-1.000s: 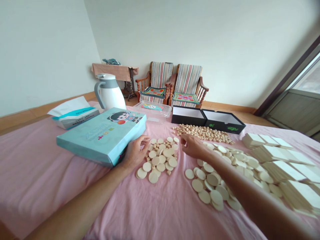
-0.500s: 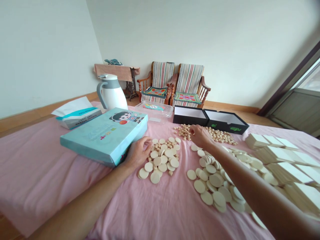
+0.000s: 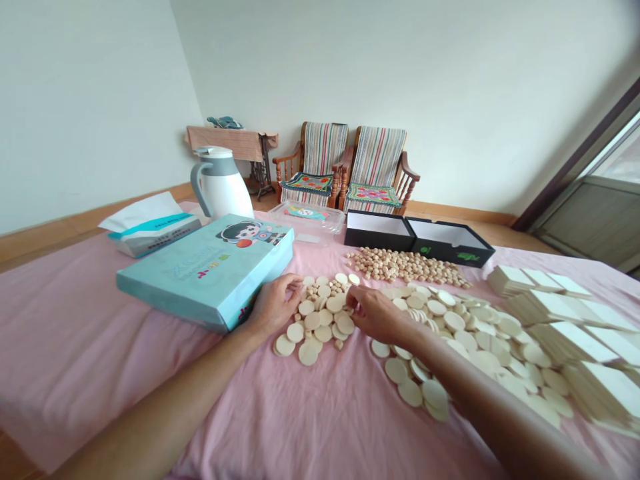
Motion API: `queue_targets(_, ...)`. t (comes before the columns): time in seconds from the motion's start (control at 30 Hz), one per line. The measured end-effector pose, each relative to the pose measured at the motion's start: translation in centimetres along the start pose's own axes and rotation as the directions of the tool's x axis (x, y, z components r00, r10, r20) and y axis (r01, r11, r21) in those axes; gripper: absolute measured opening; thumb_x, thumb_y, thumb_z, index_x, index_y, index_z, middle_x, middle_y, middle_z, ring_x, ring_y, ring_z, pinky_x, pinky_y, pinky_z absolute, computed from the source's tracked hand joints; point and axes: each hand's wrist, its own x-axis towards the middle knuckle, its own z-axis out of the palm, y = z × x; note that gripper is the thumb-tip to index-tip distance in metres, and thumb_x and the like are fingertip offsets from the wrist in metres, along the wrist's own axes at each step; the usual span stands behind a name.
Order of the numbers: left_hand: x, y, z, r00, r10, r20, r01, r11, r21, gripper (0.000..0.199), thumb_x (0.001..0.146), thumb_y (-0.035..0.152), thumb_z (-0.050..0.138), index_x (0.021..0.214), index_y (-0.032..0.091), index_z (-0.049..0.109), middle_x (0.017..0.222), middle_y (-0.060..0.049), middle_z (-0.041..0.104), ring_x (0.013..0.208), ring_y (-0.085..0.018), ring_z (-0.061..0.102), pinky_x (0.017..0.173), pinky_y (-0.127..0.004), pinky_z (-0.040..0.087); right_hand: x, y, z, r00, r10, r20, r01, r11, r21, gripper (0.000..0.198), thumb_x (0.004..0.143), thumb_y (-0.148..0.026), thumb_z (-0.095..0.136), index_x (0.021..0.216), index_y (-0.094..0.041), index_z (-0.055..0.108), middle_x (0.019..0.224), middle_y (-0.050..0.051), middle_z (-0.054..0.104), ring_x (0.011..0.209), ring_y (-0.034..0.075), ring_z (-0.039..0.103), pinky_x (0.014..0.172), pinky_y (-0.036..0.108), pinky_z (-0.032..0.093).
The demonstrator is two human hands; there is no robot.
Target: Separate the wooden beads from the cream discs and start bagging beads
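Note:
A small mixed pile of round wooden discs (image 3: 313, 321) and little wooden beads (image 3: 311, 291) lies in front of me on the pink cloth. At its left edge rests my left hand (image 3: 276, 305), fingers loosely bent with a gap to the thumb and nothing visible in them. Over the pile's right edge, my right hand (image 3: 376, 313) has its fingertips pinched together; whatever is between them is hidden. Below and right of that hand spreads a bigger heap of wooden discs (image 3: 484, 361). Behind it lies a long heap of wooden beads (image 3: 407, 265).
Left of the small pile is a light-blue box (image 3: 200, 273), with a tissue pack (image 3: 153, 230) and a white-grey jug (image 3: 227, 190) behind. A clear plastic container (image 3: 330, 230) and two black trays (image 3: 380, 240) stand at the back. Stacked wooden squares (image 3: 575, 343) line the right.
My right hand has moved from the bead heap at the back, leftward and nearer to me, to the small pile's right edge. My left hand has stayed almost still.

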Motion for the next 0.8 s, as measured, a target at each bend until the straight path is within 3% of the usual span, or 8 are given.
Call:
queue_targets(0.27,0.0,0.3,-0.1,1.0,0.003,-0.006,-0.003,1.0,-0.017,0.023,0.084,0.033,0.05,0.091,0.017,0.064,0.088,-0.006,0.071,0.081,-0.018,0.066,0.075,-0.029,0.053,-0.5,-0.5,0.5,0.998,0.046,-0.047,-0.045,0.999,0.027,0.013,0.07,-0.006,0.047,0.075,-0.017,0.05,0.078,0.003,0.056,0.071,0.012,0.049,0.062,0.021,0.031)
queue_targets(0.4,0.0,0.3,-0.1,1.0,0.003,-0.009,-0.003,1.0,-0.015,0.023,0.084,0.033,0.05,0.092,0.017,0.064,0.089,-0.006,0.071,0.081,-0.018,0.066,0.075,-0.03,0.053,0.0,1.4,-1.2,0.988,0.074,-0.135,-0.077,0.997,-0.018,0.013,0.068,-0.006,0.046,0.072,-0.017,0.051,0.074,0.002,0.056,0.065,0.011,0.047,0.058,0.021,0.03)
queue_targets(0.5,0.0,0.2,-0.1,1.0,0.005,-0.005,-0.006,1.0,-0.016,0.024,0.084,0.034,0.049,0.092,0.017,0.064,0.088,-0.006,0.071,0.081,-0.018,0.066,0.075,-0.031,0.053,1.2,4.6,-3.6,0.95,0.204,-0.238,-0.239,0.962,-0.129,0.012,0.067,-0.008,0.048,0.072,-0.018,0.054,0.074,0.002,0.057,0.068,0.012,0.049,0.059,0.021,0.031)
queue_targets(0.63,0.0,0.0,-0.1,1.0,0.01,0.0,-0.01,1.0,-0.01,0.024,0.084,0.034,0.049,0.092,0.017,0.064,0.088,-0.006,0.071,0.081,-0.019,0.066,0.076,-0.031,0.053,2.7,9.3,-6.3,0.863,0.357,-0.358,-0.443,0.875,-0.197,0.015,0.069,-0.01,0.048,0.077,-0.017,0.059,0.079,0.006,0.057,0.072,0.016,0.052,0.06,0.024,0.031)
queue_targets(0.8,0.0,-0.2,-0.1,1.0,0.009,0.002,-0.009,1.0,0.014,0.023,0.084,0.031,0.049,0.093,0.017,0.064,0.09,-0.006,0.071,0.083,-0.018,0.066,0.076,-0.03,0.053,3.2,10.8,-6.9,0.831,0.372,-0.413,-0.478,0.857,-0.191,0.023,0.074,-0.016,0.049,0.094,-0.015,0.061,0.093,0.01,0.059,0.079,0.018,0.055,0.064,0.025,0.034)
